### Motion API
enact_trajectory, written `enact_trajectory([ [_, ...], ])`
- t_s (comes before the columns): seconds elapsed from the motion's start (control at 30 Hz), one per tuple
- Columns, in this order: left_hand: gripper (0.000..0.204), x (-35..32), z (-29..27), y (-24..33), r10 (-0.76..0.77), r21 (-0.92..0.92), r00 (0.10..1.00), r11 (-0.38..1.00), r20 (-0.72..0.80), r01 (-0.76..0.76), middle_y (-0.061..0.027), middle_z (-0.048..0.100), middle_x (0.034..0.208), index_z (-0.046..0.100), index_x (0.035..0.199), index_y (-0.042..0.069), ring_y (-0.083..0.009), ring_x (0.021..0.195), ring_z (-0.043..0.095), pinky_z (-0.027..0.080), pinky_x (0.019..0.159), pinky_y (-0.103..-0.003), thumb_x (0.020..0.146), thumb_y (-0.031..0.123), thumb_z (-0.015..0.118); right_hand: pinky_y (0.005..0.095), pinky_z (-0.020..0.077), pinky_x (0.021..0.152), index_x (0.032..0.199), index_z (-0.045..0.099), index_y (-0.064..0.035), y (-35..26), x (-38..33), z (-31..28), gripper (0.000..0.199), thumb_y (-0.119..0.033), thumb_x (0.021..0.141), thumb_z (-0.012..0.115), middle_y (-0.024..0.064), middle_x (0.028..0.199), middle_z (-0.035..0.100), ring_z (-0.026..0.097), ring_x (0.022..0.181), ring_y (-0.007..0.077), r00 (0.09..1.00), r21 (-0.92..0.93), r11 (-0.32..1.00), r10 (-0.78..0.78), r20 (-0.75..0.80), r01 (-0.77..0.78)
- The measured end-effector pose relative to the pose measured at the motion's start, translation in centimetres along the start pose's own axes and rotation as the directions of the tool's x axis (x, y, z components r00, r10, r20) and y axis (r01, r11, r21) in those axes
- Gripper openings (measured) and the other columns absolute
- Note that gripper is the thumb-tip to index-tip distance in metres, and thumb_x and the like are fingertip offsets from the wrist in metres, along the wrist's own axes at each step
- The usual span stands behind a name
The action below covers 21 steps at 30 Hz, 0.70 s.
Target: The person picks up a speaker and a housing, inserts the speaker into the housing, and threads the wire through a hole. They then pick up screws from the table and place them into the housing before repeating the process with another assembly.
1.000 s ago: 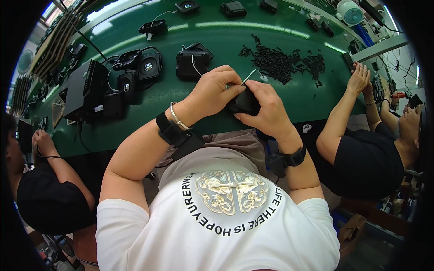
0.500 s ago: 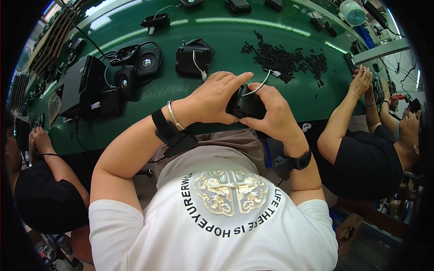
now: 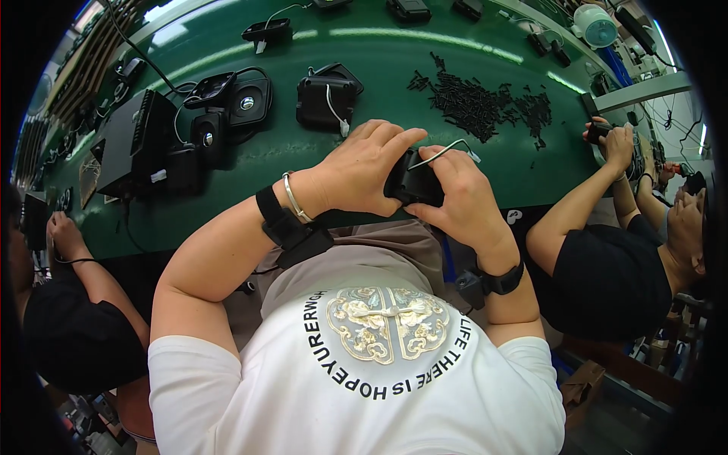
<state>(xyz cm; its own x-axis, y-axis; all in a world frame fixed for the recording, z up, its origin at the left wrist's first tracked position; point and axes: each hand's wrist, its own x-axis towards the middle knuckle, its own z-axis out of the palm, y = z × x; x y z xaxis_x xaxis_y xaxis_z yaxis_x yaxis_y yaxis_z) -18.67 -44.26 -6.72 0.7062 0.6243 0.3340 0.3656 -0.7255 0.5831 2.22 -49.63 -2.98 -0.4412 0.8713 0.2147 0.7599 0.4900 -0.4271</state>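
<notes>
Between my hands, at the table's near edge, is a small black speaker box (image 3: 417, 184) with a white cable (image 3: 447, 152) curving off its top. My left hand (image 3: 365, 171) is closed on its left side, thumb low and index finger stretched over the far side. My right hand (image 3: 464, 188) grips its right side, fingers on top and thumb at the near edge. The box's underside is hidden. Just beyond my left hand lies another black speaker box (image 3: 324, 106) with a white cable. A pile of small black screws (image 3: 474, 106) lies farther off to the right.
On the green table (image 3: 265, 193), opened black speakers (image 3: 246, 102) and a large black box (image 3: 136, 148) stand at left. More black cases (image 3: 409, 9) line the far side, near a small fan (image 3: 595, 26). Co-workers sit close at both sides; one's hand (image 3: 618, 148) holds a black object.
The speaker box has turned slightly in my hands, and its white cable has swung right over my right fingers. The co-worker at right now has a black object in hand.
</notes>
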Motion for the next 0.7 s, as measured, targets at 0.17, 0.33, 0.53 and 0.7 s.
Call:
enact_trajectory([
  [0.17,0.084,-0.8,0.0,0.4,-0.043,-0.076,0.999,0.996,-0.015,0.042,-0.0182,0.053,0.120,0.042,0.137,0.005,-0.0389,0.115,0.049,0.041,0.101,-0.046,0.064,0.022,0.081,0.0428,0.0499,0.091,0.123,0.057,0.0013,0.5,-0.3,0.4,0.075,-0.025,0.059,0.087,0.0182,0.117,0.061,0.058,0.108,0.0368,1.000,-0.036,0.999,-0.011,-0.001,0.011],
  [0.33,0.065,-2.3,0.1,2.7,-0.096,-0.004,0.994,0.995,-0.061,0.096,-0.0186,0.053,0.126,0.054,0.129,0.006,-0.0369,0.116,0.051,0.043,0.099,-0.043,0.071,0.021,0.080,0.0425,0.0499,0.091,0.123,0.056,0.0045,0.2,-0.2,3.1,0.077,-0.029,0.061,0.087,0.0200,0.118,0.060,0.058,0.108,0.0379,0.984,-0.109,0.994,-0.017,-0.178,-0.002],
  [0.53,0.054,-2.7,0.1,4.5,-0.067,0.322,0.987,0.940,-0.145,0.111,-0.0183,0.055,0.127,0.065,0.121,0.012,-0.0362,0.114,0.053,0.045,0.096,-0.044,0.071,0.020,0.080,0.0412,0.0482,0.096,0.121,0.055,0.0098,-1.3,-0.5,2.8,0.086,-0.037,0.057,0.088,0.0242,0.121,0.058,0.056,0.114,0.0368,0.970,-0.075,0.992,-0.116,-0.216,0.102],
  [0.7,0.058,-3.1,0.1,5.4,-0.077,0.348,0.975,0.926,-0.208,0.147,-0.0184,0.056,0.124,0.064,0.124,0.015,-0.0372,0.110,0.054,0.047,0.093,-0.045,0.068,0.019,0.081,0.0420,0.0465,0.099,0.125,0.056,0.0036,1.6,-0.9,-0.6,0.075,-0.031,0.065,0.085,0.0228,0.128,0.056,0.055,0.117,0.0366,0.978,0.195,0.958,-0.207,-0.033,0.210],
])
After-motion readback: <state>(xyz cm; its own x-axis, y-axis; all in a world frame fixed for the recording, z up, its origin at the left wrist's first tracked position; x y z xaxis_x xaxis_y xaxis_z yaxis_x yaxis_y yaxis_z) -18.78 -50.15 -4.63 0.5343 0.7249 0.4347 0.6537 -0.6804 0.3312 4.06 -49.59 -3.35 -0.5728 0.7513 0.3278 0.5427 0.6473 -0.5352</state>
